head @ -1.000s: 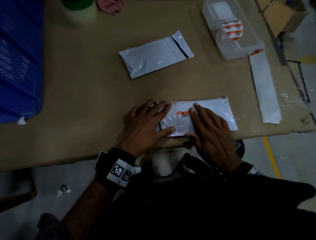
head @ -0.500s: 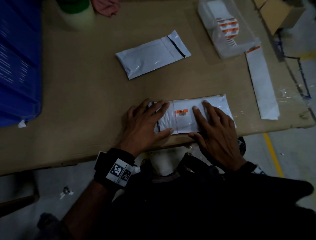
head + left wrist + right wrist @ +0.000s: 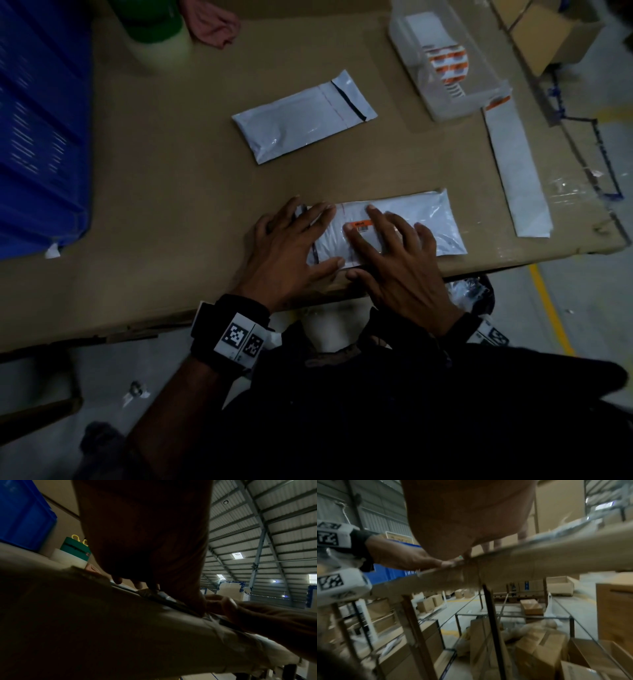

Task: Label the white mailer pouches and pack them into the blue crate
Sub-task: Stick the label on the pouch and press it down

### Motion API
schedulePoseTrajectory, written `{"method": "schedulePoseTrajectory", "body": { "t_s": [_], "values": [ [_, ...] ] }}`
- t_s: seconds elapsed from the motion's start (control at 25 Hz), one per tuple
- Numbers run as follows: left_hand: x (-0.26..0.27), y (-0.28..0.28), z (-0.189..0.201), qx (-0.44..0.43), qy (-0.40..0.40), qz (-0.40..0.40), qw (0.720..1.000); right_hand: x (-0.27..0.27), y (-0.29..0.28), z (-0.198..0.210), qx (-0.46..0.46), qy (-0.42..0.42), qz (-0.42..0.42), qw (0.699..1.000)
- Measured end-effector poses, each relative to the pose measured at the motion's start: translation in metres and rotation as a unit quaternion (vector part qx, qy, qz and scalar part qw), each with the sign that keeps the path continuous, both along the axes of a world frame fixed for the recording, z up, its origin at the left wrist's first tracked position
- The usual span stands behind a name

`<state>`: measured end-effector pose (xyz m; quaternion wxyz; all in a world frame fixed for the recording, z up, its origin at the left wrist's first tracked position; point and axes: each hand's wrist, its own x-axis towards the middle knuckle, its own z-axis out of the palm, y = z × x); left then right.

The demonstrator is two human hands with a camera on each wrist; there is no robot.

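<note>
Label: an orange-and-white sticker (image 3: 362, 226) with a barcode lies on the near pouch (image 3: 431, 222); its print is too small to read.
Label stock: orange-striped stickers (image 3: 447, 65) stand in a clear tray (image 3: 479, 99) at the far right.
Near pouch: flat at the desk (image 3: 171, 178) front edge.
Left hand (image 3: 291, 246): fingers spread flat on the pouch's left end.
Right hand (image 3: 397, 260): fingers spread, pressing on the sticker.
Second pouch (image 3: 301, 118): farther back, apart from both hands.
Blue crate (image 3: 37, 130): at the left edge.

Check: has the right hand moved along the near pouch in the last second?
Yes. The right hand slid right, then back left over the orange label on the near pouch.
</note>
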<state>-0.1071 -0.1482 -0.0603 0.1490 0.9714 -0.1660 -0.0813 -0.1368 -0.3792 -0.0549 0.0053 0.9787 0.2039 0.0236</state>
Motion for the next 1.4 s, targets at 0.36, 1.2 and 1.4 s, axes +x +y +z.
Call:
{"method": "schedulePoseTrajectory", "body": {
  "t_s": [0.36,1.2,1.4],
  "values": [
    [-0.002,0.0,-0.001,-0.018,0.001,0.01,1.0,0.007,-0.01,0.011,-0.011,0.006,0.035,0.999],
    [0.0,0.001,0.001,-0.021,0.024,0.013,0.999,-0.001,-0.005,-0.001,0.055,0.0,0.039,0.998],
    [0.0,0.001,-0.002,-0.026,0.018,0.007,0.999,0.0,0.0,0.009,0.074,-0.009,0.05,0.996]
  ]
}}
